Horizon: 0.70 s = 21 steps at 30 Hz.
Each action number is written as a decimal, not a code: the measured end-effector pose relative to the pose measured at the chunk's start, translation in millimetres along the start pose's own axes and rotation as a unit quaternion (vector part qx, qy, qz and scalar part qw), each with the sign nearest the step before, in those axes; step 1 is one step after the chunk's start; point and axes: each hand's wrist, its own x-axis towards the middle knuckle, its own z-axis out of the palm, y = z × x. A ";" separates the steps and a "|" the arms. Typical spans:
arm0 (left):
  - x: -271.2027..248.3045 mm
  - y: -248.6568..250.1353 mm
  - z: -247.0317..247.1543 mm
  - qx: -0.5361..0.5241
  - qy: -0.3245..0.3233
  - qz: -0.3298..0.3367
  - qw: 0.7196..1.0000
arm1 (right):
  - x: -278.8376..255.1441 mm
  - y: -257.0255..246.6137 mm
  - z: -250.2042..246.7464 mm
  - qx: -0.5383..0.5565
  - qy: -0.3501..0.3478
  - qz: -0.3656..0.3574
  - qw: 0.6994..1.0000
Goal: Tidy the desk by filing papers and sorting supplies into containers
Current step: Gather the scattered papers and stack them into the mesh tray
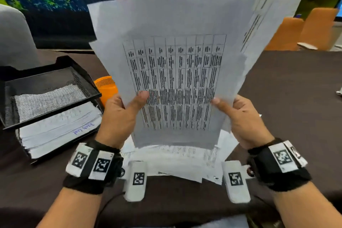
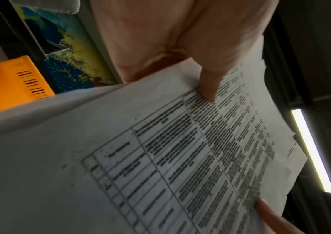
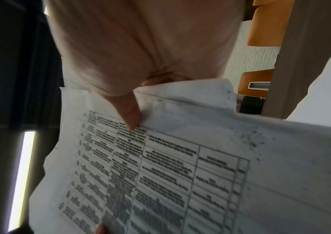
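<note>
White printed sheets of paper being held fanned upright — left hand and right hand pinching them.
Squaring the edges first would help before filing in the black mesh tray.

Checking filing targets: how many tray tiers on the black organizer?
2. Upper mesh tier sits at desk left; lower tier directly beneath holds papers. Any further tier underneath would be hidden.
</note>
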 end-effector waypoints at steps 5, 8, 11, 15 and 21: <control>-6.3 -5.4 3.4 0.005 -0.044 0.004 0.999 | -5.6 -2.3 -3.7 -0.093 -0.053 -0.007 0.994; -5.7 -6.7 4.5 0.007 -0.063 -0.002 0.998 | -3.8 1.7 -6.9 -0.081 -0.085 -0.008 0.993; -2.8 -12.0 2.1 -0.001 -0.074 -0.007 0.997 | -2.2 11.7 -8.6 -0.121 -0.104 0.004 0.987; -7.8 -23.9 1.5 0.025 -0.111 -0.051 0.992 | -3.2 28.3 -4.9 -0.142 -0.082 0.031 0.986; -8.2 -7.2 15.4 0.003 -0.093 -0.025 0.995 | 0.1 12.0 2.4 -0.030 -0.001 -0.035 0.999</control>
